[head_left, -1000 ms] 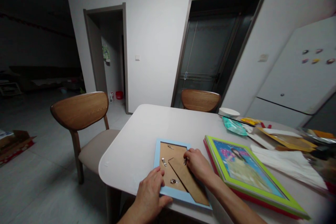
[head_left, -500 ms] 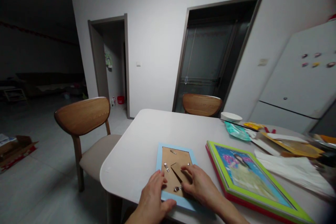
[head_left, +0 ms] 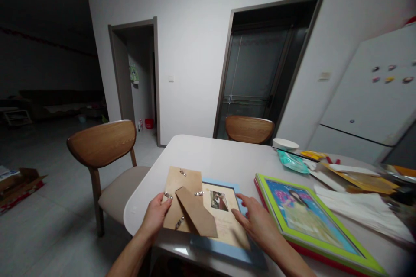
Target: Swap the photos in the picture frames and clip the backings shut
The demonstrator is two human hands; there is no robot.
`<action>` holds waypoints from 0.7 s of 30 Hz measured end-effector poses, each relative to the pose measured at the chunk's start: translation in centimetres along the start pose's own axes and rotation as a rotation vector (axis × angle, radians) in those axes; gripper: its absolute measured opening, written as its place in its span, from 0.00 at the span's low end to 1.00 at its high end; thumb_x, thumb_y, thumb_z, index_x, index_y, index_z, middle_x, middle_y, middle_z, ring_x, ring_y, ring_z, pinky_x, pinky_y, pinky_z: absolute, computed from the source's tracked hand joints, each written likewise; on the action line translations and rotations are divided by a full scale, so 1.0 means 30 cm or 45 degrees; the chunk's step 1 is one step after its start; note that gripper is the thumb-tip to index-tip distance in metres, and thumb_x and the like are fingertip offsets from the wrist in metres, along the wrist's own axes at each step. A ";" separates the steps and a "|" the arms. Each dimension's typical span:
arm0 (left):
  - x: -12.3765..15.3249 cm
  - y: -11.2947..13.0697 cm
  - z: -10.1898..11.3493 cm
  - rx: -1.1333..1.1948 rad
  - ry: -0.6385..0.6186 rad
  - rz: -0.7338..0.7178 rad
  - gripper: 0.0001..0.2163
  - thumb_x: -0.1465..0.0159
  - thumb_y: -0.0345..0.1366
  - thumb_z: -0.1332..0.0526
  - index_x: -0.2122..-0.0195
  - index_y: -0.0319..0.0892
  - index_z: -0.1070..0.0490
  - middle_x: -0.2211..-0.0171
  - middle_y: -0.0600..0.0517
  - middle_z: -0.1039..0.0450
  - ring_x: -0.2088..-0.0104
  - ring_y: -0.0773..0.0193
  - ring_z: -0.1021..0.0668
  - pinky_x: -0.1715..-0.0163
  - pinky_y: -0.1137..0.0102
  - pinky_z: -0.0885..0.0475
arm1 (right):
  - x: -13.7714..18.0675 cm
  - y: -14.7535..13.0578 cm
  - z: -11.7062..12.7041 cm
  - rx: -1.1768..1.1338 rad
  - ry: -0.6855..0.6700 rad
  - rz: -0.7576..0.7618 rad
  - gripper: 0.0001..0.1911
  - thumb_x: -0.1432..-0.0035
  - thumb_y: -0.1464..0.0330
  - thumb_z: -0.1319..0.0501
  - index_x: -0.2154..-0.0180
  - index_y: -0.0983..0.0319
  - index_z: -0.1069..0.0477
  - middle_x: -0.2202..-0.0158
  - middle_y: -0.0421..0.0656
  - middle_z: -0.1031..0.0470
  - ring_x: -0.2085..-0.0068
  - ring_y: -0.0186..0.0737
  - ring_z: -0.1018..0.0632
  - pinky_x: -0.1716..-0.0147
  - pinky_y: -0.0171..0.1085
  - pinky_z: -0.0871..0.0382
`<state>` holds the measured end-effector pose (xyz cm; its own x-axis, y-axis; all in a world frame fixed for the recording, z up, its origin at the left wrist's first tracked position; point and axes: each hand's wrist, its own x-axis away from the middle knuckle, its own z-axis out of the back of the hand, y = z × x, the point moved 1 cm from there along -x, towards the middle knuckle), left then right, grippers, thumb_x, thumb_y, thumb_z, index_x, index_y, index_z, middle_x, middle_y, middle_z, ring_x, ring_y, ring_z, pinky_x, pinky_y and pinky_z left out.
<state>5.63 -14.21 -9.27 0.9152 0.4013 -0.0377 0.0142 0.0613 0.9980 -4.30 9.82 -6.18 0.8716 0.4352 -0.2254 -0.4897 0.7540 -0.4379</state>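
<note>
A brown backing board (head_left: 177, 176) with metal turn clips and a fold-out stand leg is pinched at its left edge by my left hand (head_left: 155, 214). The board overlaps the left part of a light blue picture frame (head_left: 224, 247) on the table. Inside the frame a cream paper sheet (head_left: 224, 225) with a small photo (head_left: 219, 201) shows. My right hand (head_left: 256, 220) hovers over the frame's right side with its fingers apart, holding nothing; whether a fingertip touches the frame I cannot tell.
Right of the frame lies a green-edged picture frame (head_left: 271, 205) on a red one. Farther right are white paper (head_left: 360, 207), brown envelopes (head_left: 367, 177), a teal packet (head_left: 292, 161) and a white bowl (head_left: 285, 144). Wooden chairs (head_left: 104, 143) stand at the white table's (head_left: 208, 153) left and far sides.
The backing board has come out of the blue frame and moved left in my left hand, uncovering the paper and photo. My right hand has let go of the board's stand leg.
</note>
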 end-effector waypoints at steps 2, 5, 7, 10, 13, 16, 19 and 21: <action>0.002 -0.021 0.070 -0.093 0.029 0.038 0.17 0.47 0.44 0.47 0.63 0.36 0.36 0.72 0.49 0.26 0.71 0.58 0.24 0.72 0.68 0.30 | 0.001 0.064 -0.037 0.171 -0.036 -0.069 0.25 0.52 0.65 0.48 0.52 0.69 0.40 0.61 0.54 0.32 0.60 0.46 0.30 0.60 0.40 0.39; -0.004 -0.037 0.131 -0.280 0.086 0.054 0.16 0.47 0.41 0.47 0.62 0.35 0.35 0.71 0.49 0.26 0.70 0.57 0.24 0.70 0.68 0.31 | -0.002 0.114 -0.079 0.263 -0.098 -0.114 0.26 0.52 0.67 0.49 0.50 0.71 0.42 0.61 0.55 0.31 0.60 0.48 0.29 0.61 0.40 0.39; -0.013 -0.036 0.143 -0.425 0.163 0.034 0.18 0.49 0.38 0.44 0.58 0.36 0.37 0.66 0.48 0.28 0.65 0.57 0.25 0.65 0.67 0.33 | -0.014 0.125 -0.086 0.247 -0.101 -0.148 0.27 0.53 0.70 0.50 0.50 0.73 0.44 0.61 0.56 0.31 0.59 0.47 0.29 0.61 0.40 0.39; -0.020 -0.024 0.122 -0.621 0.273 -0.045 0.25 0.53 0.31 0.42 0.52 0.37 0.42 0.56 0.46 0.34 0.53 0.55 0.33 0.53 0.64 0.42 | -0.036 0.124 -0.059 0.124 -0.043 -0.250 0.28 0.55 0.72 0.50 0.50 0.73 0.45 0.61 0.56 0.30 0.60 0.47 0.28 0.61 0.40 0.39; 0.005 0.001 0.037 -0.724 0.258 -0.157 0.24 0.53 0.29 0.43 0.52 0.38 0.40 0.49 0.46 0.40 0.47 0.57 0.41 0.47 0.65 0.50 | -0.039 0.094 -0.003 -0.437 -0.106 -0.451 0.29 0.54 0.68 0.52 0.48 0.70 0.49 0.68 0.49 0.27 0.68 0.42 0.26 0.67 0.38 0.35; 0.063 0.049 -0.114 -0.777 0.084 -0.301 0.24 0.51 0.31 0.43 0.51 0.36 0.40 0.47 0.45 0.43 0.46 0.58 0.42 0.46 0.65 0.50 | -0.025 0.023 0.058 -1.201 -0.203 -0.576 0.32 0.53 0.65 0.51 0.45 0.62 0.57 0.73 0.42 0.27 0.76 0.38 0.26 0.74 0.37 0.33; 0.123 0.117 -0.282 -0.751 -0.206 -0.499 0.31 0.53 0.36 0.38 0.47 0.39 0.45 0.44 0.46 0.49 0.45 0.54 0.45 0.46 0.60 0.50 | -0.010 -0.050 0.103 -1.521 -0.101 -0.562 0.37 0.57 0.68 0.47 0.44 0.58 0.59 0.71 0.40 0.27 0.78 0.34 0.27 0.75 0.35 0.33; 0.146 0.161 -0.358 -0.716 -0.253 -0.608 0.29 0.51 0.34 0.40 0.47 0.40 0.46 0.44 0.46 0.48 0.46 0.54 0.44 0.46 0.61 0.48 | -0.004 -0.077 0.114 -1.548 -0.075 -0.527 0.38 0.58 0.70 0.46 0.44 0.58 0.58 0.69 0.41 0.27 0.77 0.33 0.27 0.74 0.34 0.32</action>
<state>5.37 -2.34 -5.15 0.9171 0.0460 -0.3959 0.2679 0.6644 0.6977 -3.34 9.72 -2.15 0.9359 0.3223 0.1421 0.1764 -0.0797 -0.9811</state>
